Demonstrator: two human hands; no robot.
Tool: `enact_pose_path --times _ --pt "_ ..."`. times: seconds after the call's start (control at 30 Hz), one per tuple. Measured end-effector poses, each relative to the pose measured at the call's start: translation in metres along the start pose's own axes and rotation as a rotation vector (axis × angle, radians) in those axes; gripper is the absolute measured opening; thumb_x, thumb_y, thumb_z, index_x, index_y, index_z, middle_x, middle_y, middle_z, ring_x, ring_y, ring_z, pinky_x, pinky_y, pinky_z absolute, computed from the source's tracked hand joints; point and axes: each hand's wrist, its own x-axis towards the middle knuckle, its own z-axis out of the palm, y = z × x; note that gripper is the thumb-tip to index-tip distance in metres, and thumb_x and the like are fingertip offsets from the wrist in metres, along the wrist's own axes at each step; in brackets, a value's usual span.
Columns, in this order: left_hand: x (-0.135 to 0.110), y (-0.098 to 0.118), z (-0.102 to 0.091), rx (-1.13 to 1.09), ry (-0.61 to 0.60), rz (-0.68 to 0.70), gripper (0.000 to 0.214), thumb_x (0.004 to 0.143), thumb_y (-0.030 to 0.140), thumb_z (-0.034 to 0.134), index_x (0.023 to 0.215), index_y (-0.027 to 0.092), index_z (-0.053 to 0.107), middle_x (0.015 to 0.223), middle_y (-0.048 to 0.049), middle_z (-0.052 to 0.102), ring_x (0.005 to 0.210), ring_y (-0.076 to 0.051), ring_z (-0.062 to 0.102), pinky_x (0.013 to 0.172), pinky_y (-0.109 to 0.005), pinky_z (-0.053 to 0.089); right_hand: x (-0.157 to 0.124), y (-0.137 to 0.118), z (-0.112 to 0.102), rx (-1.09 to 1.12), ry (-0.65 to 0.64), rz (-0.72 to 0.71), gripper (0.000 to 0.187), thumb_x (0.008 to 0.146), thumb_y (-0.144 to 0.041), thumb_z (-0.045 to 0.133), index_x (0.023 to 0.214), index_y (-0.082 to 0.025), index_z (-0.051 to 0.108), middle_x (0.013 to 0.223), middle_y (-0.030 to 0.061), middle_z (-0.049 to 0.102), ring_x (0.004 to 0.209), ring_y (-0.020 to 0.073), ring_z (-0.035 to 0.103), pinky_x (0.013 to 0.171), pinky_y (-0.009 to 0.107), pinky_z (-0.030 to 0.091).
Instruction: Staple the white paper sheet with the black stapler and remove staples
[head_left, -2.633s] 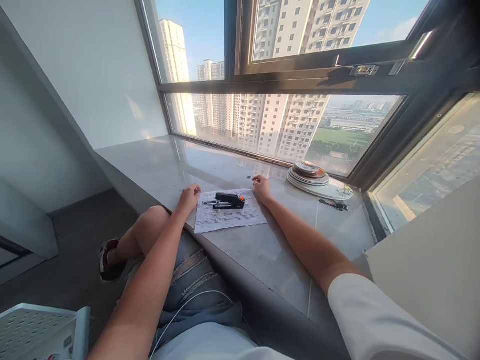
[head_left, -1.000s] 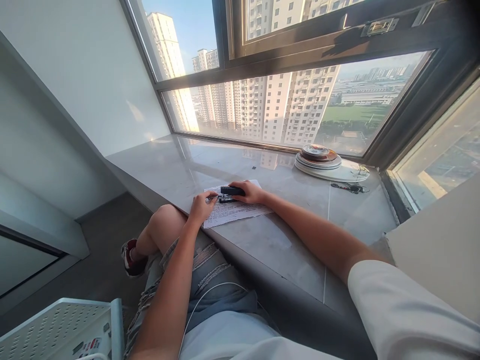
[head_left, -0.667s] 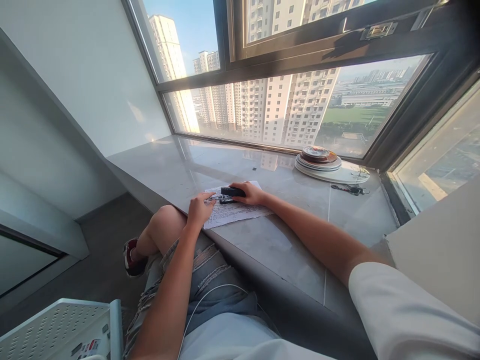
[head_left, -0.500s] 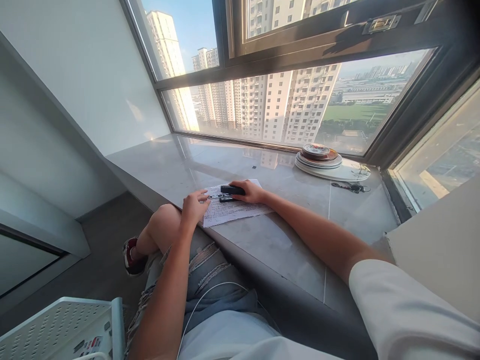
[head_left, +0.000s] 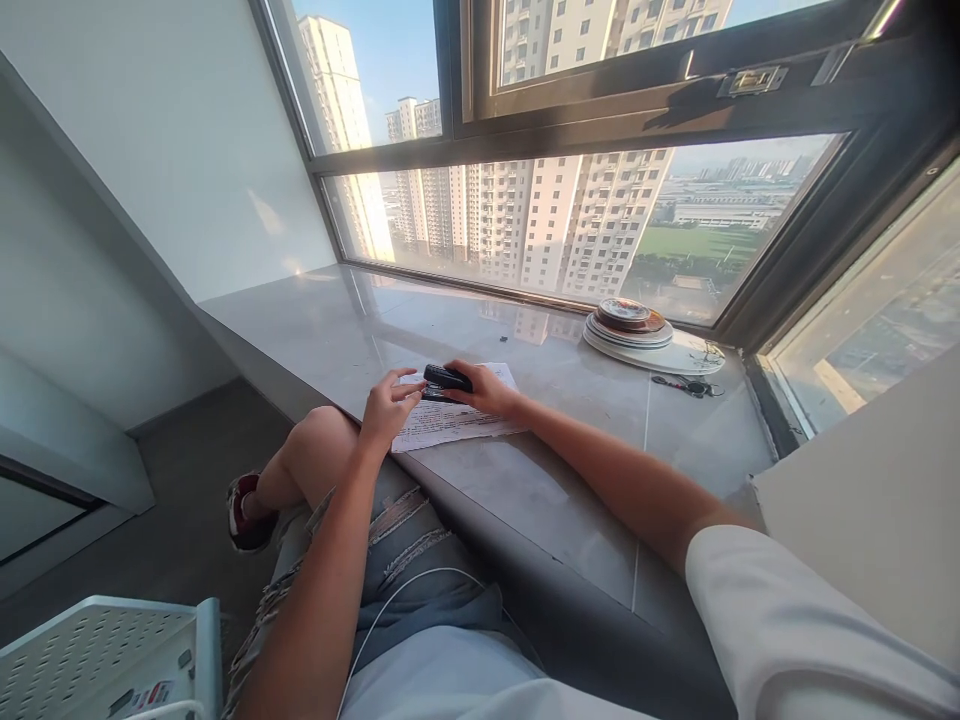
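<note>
the right grip (head_left: 484, 388) is closed round the black stapler (head_left: 444, 377), paper (head_left: 450, 425) beneath; the left grip (head_left: 385, 408) is at its front, pinching or not i cannot tell. probably stiff, fairly heavy, best held by the rear.

1. Your stapler (head_left: 444, 376) has a black, plastic-looking top, smooth and slightly shiny.
2. Beneath it you have thin printed paper (head_left: 435, 430), matt white.
3. The ledge (head_left: 525, 490) before you looks like grey tile or stone, polished and glossy enough to mirror the far window light.
4. At far right, your stacked plates (head_left: 628, 334) look smooth and glossy.
5. The window frame (head_left: 570, 125) facing you looks like dark satin metal; its latch (head_left: 752, 82) is brighter metal.
6. Your shorts (head_left: 442, 600) look like faded denim, rough and frayed at the rips; your sleeve (head_left: 772, 590) is matt white cloth.
7. Near left, you have a pale plastic-looking basket (head_left: 97, 640), smooth and perforated.
</note>
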Motion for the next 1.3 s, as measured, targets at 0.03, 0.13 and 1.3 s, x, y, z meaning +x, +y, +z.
enact_pose_path --times 0.03,0.13,1.3 --pt "0.000 -0.003 -0.001 0.058 0.023 0.025 0.038 0.085 0.024 0.065 0.123 0.024 0.065 0.104 -0.0070 0.080 0.107 -0.027 0.074 0.090 -0.038 0.057 0.000 -0.001 0.002 -0.014 -0.030 0.006 0.041 0.094 -0.049 0.060 0.123 -0.019 0.058 0.106 0.0060 0.070 0.088 0.0189 0.062 0.080 0.029 0.047" --pt "0.001 -0.015 0.000 0.228 0.152 0.072 0.022 0.088 0.022 0.059 0.109 0.024 0.067 0.109 -0.0067 0.078 0.108 -0.025 0.072 0.090 -0.036 0.056 0.002 0.000 0.003 -0.035 -0.131 0.042 0.039 0.093 -0.046 0.061 0.123 -0.022 0.057 0.108 0.0055 0.071 0.092 0.0195 0.063 0.082 0.029 0.047" --pt "-0.003 -0.020 -0.050 0.165 0.692 0.052 0.018 0.090 0.020 0.048 0.086 0.023 0.065 0.099 -0.0059 0.066 0.096 -0.024 0.062 0.084 -0.034 0.050 0.094 0.050 0.061 -0.510 -0.318 0.502 0.060 0.108 -0.048 0.028 0.162 -0.023 0.027 0.172 0.0092 0.016 0.159 0.0225 0.015 0.126 0.059 0.013"
